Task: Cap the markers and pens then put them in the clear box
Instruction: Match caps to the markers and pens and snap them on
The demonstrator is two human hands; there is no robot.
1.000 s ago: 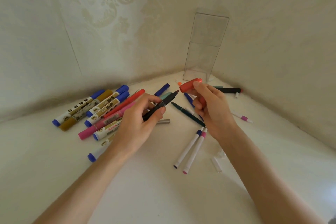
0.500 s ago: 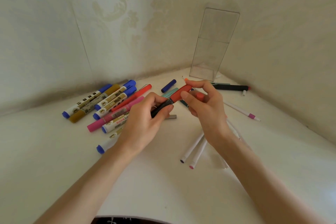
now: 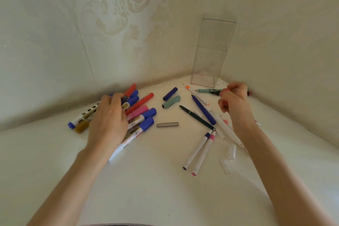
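The tall clear box stands upright in the corner and holds nothing. My left hand lies over the marker pile on the left, fingertips curled on a black marker with a red cap. My right hand hovers with curled fingers over a teal-and-black pen near the right wall; whether it grips anything is hidden. A blue pen, a dark green pen and white fineliners lie uncapped between my hands.
Loose caps lie about: a blue cap, a teal cap, a grey cap and clear caps. An orange-tipped white pen lies before the box. Walls close in at left and right.
The red cap went onto the black marker. My left hand then carried it left to the pile, while my right hand let go and moved right toward the pens by the wall.
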